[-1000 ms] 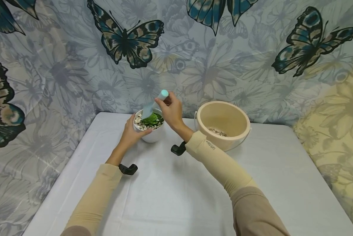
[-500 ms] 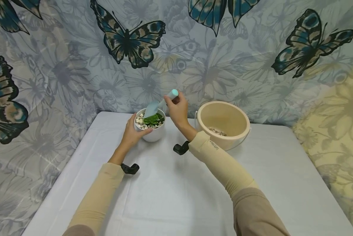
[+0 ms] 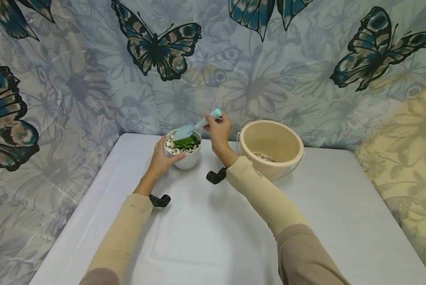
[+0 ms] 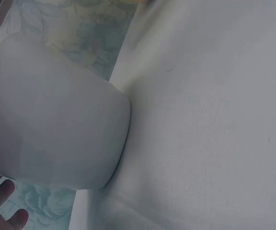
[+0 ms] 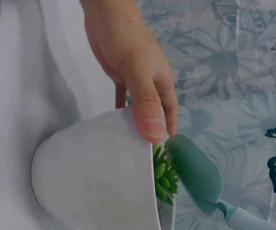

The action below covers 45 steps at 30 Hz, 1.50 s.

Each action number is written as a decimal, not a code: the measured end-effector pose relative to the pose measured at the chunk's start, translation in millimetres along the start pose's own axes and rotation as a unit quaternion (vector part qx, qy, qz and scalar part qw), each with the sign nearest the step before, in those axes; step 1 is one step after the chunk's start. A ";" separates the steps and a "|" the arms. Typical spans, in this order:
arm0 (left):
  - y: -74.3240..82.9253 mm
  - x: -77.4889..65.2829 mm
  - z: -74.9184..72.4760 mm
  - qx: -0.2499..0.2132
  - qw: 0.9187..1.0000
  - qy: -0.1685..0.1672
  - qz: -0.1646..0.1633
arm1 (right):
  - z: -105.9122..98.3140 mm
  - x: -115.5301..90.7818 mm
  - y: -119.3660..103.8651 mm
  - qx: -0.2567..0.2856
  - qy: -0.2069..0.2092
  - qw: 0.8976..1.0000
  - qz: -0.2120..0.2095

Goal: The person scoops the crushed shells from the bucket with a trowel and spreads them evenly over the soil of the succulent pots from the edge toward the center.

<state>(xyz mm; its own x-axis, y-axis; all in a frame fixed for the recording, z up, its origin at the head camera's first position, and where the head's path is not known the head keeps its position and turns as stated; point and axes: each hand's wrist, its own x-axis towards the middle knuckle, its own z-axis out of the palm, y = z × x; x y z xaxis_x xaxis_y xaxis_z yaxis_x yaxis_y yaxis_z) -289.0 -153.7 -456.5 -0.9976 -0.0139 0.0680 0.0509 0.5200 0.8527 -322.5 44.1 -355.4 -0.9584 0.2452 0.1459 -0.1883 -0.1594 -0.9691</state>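
A white flower pot [image 3: 186, 161] stands at the back left of the table, holding pale pebbles [image 3: 175, 149] around a green succulent [image 3: 187, 143]. On its left side my left hand [image 3: 160, 159] grips it, thumb along the near side and fingers at the far side. My right hand [image 3: 220, 132] holds a light blue garden trowel [image 3: 185, 132] by its handle, right of the pot. The tilted blade lies over the back of the succulent; in the right wrist view the blade [image 5: 195, 172] is close beside the leaves [image 5: 164, 177]. Contact with the leaves cannot be told.
A beige bucket [image 3: 275, 171] with a wire handle stands to the right of my right hand, with a small heap of pebbles [image 3: 264, 157] on its bottom. White cloth covers the table [image 3: 205, 229]. A butterfly-patterned backdrop [image 3: 213, 87] hangs right behind the table.
My right hand has moved right, drawing the trowel with it. The blade has come up from the pebbles and lies flatter over the succulent. The left hand keeps its grip on the pot.
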 end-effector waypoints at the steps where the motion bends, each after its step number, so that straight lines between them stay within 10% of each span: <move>1: 0.1 0.5 0.4 0.001 1.000 0.001 0.002 | 0.5 0.6 0.5 0.006 0.003 1.000 0.004; 18: -0.8 0.5 -4.7 -0.007 1.000 0.005 -0.005 | -10.6 3.8 -6.6 0.042 -0.006 0.999 0.034; 45: 17.1 1.3 -11.0 0.055 0.998 -0.008 0.032 | -87.6 22.3 -51.2 0.040 0.012 0.999 0.019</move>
<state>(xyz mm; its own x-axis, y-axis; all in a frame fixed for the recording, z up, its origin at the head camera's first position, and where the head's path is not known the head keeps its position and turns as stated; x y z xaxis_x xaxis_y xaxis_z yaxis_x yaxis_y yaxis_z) -288.9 -154.2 -436.1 -0.9931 0.0362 0.1119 0.1107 0.6093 0.7852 -315.4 141.5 -320.0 -0.9600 0.2604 0.1027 -0.1684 -0.2440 -0.9550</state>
